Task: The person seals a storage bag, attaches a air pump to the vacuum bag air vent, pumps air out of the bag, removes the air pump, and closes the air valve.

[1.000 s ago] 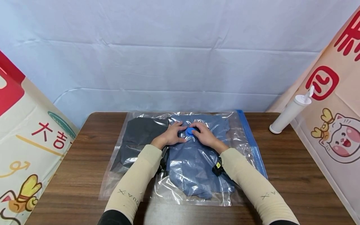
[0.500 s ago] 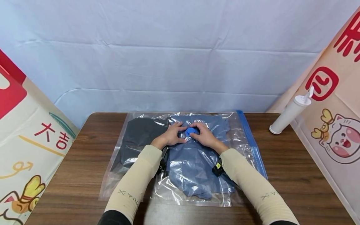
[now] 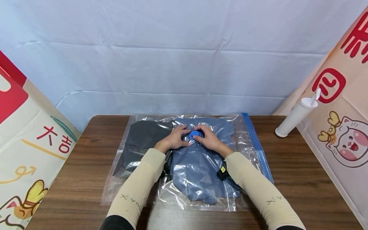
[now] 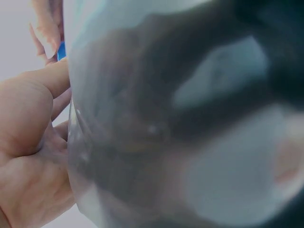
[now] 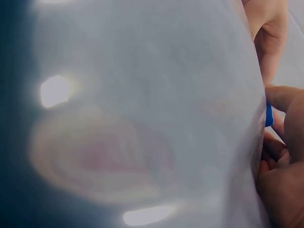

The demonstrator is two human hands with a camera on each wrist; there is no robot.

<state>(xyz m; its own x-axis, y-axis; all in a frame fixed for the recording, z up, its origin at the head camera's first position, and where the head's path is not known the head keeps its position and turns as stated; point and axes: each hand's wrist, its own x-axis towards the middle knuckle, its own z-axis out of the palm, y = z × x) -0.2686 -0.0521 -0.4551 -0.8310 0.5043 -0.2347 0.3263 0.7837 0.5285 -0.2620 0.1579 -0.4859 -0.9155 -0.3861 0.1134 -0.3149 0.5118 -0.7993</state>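
Wooden table (image 3: 302,179), clear bag (image 3: 244,143) (blue-edged), white cylinder (image 3: 296,117)

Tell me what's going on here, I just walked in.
A person has both hands on a clear plastic bag lying flat on a wooden table. The right hand pinches a round blue cap on the bag, while the left hand rests with fingers spread just beside it. Inside are a dark cloth and a blue cloth. A white cylinder sits untouched off to the right.
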